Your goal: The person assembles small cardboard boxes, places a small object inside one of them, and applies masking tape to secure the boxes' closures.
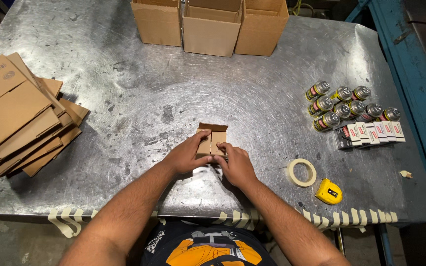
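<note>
A small brown cardboard box stands on the scratched metal table, its far flap still sticking up. My left hand presses one near flap down with thumb and fingers. My right hand grips the box's near right side and holds the other flap. Both hands touch the box from the near side, and part of its front is hidden behind them.
A stack of flat cardboard blanks lies at the left. Three open cartons stand at the far edge. Several small cans and small packets sit right, with a tape roll, a yellow tape measure and tape strips along the near edge.
</note>
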